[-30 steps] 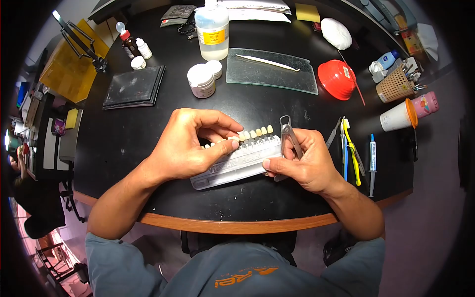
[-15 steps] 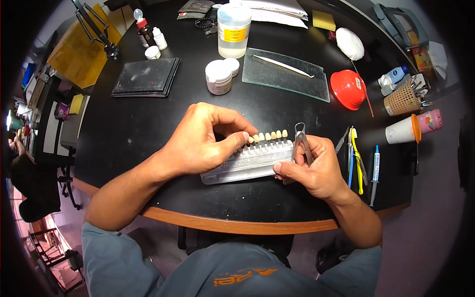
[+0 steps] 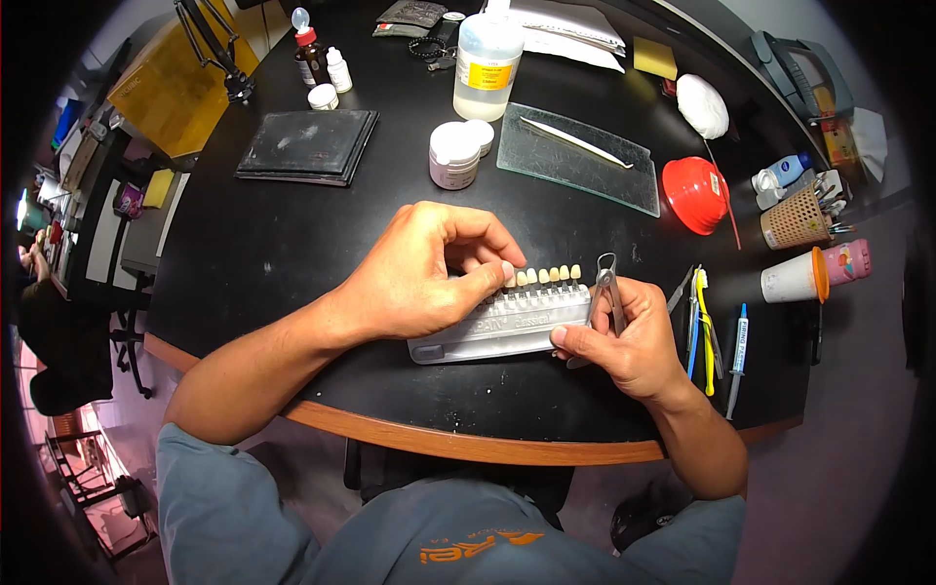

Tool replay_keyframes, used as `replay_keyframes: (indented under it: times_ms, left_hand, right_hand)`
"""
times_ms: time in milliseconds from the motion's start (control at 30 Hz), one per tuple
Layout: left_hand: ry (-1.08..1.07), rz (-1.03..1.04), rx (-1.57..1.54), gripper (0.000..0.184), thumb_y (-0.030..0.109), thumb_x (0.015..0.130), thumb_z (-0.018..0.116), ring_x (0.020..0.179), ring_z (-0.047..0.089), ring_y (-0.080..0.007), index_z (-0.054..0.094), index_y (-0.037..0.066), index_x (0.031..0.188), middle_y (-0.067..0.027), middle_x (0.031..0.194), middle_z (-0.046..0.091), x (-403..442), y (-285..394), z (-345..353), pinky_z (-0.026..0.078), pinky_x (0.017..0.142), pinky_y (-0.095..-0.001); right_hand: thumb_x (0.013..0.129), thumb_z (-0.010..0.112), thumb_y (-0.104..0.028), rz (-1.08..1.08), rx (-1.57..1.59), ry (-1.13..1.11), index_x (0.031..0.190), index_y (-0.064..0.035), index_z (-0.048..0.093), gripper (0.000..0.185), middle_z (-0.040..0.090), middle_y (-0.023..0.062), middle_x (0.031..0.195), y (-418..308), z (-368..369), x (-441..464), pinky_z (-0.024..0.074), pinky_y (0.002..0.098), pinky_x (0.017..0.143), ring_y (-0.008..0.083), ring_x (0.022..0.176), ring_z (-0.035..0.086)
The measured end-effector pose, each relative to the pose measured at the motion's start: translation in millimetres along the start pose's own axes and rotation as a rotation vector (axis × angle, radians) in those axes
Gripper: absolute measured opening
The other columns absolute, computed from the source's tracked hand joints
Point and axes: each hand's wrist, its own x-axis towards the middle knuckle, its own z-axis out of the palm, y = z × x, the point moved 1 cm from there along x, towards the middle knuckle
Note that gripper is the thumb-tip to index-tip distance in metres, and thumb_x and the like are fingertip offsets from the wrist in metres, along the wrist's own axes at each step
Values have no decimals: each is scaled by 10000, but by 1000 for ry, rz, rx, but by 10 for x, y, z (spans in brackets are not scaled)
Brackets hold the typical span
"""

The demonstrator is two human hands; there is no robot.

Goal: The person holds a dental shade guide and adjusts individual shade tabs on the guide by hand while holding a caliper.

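A silvery dental shade guide (image 3: 502,337), with a row of tooth-shaped tabs (image 3: 554,276) along its top, is held over the desk's near half. My right hand (image 3: 636,343) grips its right end, thumb on the front face. The same hand also holds a slim metal caliper (image 3: 606,294), its looped end pointing up. My left hand (image 3: 414,283) is at the guide's upper left, thumb and index finger pinched on one shade tab (image 3: 509,280). The left fingers and palm hide the tabs on that side.
Right of my hand lie a yellow toothbrush (image 3: 703,331), a syringe (image 3: 739,361) and other slim tools. Farther back are a glass slab (image 3: 575,180) bearing a white instrument, a red bowl (image 3: 694,195), jars (image 3: 453,161), a large bottle (image 3: 487,73) and a black case (image 3: 307,146).
The view has shifted slightly, so most desk items appear farther right. Both hands keep their holds, and the guide looks slightly more level, with the left fingers still at the same tabs.
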Motion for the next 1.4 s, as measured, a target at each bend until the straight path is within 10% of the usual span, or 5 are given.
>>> replay_keyframes:
  times_ms: [1400]
  left_hand:
    - [-28,106,56,239,-31,818,715,865,701,-134,763,-17,1052,-125,946,756,-13,-50,-4,558,783,-276]
  right_hand:
    - [838,770,22,-36,32,34,636,-99,440,406,599,31,644,55,32,-8,521,235,575,101,654,656]
